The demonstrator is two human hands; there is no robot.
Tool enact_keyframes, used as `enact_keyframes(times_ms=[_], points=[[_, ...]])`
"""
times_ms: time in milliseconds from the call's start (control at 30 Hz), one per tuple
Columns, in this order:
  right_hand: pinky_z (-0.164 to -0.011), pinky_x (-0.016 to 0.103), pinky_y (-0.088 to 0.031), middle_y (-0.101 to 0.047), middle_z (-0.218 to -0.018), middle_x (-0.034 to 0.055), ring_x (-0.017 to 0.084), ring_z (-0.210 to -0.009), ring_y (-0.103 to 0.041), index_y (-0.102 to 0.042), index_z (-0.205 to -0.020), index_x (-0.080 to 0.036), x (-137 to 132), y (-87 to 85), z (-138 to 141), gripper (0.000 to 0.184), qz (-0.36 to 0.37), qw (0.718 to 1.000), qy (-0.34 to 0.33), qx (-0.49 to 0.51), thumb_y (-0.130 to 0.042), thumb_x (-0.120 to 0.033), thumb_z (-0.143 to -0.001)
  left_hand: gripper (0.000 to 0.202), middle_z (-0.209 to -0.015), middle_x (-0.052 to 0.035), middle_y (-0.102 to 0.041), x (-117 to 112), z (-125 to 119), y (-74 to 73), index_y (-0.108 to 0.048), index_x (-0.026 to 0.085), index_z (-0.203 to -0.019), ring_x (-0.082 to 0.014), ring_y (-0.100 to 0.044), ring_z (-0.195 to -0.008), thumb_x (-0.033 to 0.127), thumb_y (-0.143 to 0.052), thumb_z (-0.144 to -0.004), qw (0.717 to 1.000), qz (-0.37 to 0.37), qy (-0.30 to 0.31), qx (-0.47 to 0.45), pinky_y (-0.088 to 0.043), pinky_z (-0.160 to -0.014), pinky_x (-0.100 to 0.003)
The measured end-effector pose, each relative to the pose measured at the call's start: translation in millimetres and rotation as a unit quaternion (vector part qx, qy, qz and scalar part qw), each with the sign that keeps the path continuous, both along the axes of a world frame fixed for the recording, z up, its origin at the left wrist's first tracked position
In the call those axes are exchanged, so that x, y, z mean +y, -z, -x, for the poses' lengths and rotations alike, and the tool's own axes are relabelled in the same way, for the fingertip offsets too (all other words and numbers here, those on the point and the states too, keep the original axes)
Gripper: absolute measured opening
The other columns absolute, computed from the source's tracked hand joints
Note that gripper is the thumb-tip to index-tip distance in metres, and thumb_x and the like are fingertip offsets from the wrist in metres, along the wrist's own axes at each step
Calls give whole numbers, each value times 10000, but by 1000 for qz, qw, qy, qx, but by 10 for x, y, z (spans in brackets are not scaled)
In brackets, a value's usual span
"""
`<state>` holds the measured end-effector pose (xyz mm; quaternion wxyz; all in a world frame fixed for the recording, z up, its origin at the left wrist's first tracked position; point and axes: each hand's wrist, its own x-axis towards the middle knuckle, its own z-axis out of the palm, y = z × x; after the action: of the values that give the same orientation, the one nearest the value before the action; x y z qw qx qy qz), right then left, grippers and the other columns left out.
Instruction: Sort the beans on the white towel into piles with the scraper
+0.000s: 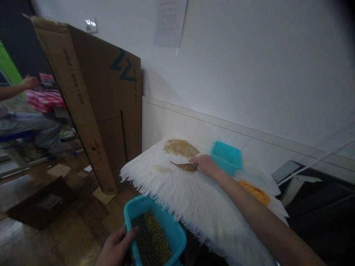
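My left hand (118, 246) grips the near-left rim of a turquoise plastic basin (177, 236), thumb over the edge. Inside lie yellow soybeans (158, 231) beside dark green beans (142, 240). The basin is held just below the fringed edge of a white tablecloth (191, 199). Over the cloth, my right hand (204, 164) is closed on a thin white card (181, 162), its edge down by a small patch of soybeans (187, 168). Behind that is a larger spread of soybeans (180, 147). A pale scatter of small grains (161, 169) lies to the left.
A second turquoise basin (227, 155) stands at the table's back, near an orange cloth (254, 192) and clear plastic. A tall cardboard box (111, 96) rises at left. Beyond it, a person's arm (16, 88) shows. Flat cardboard (41, 203) lies on the floor.
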<state>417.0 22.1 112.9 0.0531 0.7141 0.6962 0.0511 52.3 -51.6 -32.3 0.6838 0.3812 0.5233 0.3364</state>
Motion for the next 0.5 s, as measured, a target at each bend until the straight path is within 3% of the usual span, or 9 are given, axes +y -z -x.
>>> enact_keyframes(times_ms=[133,267,367,500], points=[[-874,287,-462,-770,-1029,107,238,-1030,-692,-730,-1163,-237,-112,-23,-64,444,-19,1000,3,10,-553,-69,-792,449,-377,94,-428,-12,-5,-28,-594,184,-588,-53,-356,-309,581,-803,-600,1000,-7,2,7,-249,-330,-166],[-845,325,-479,-764,-1003,140,265,-973,-704,-689,-1224,-200,-150,-97,-39,415,-92,993,33,60,-531,-120,-849,446,-374,94,-428,-15,-29,-26,-606,182,-594,-54,-360,-309,581,-805,-593,1000,-3,5,12,-253,-331,-168],[-852,304,-491,-752,-1097,102,233,-984,-695,-619,-1312,-216,-100,-132,49,439,-156,977,50,137,-552,-202,-879,460,-365,93,-426,-21,-39,-13,-570,194,-561,-56,-360,-302,591,-801,-586,1000,1,-7,12,-249,-330,-171],[-831,269,-513,-748,-1111,50,190,-949,-690,-641,-1277,-194,68,-59,166,467,-193,946,47,257,-621,-196,-811,450,-382,85,-451,-24,-32,-25,-583,188,-580,-61,-388,-315,582,-800,-593,1000,0,-6,15,-266,-344,-172]])
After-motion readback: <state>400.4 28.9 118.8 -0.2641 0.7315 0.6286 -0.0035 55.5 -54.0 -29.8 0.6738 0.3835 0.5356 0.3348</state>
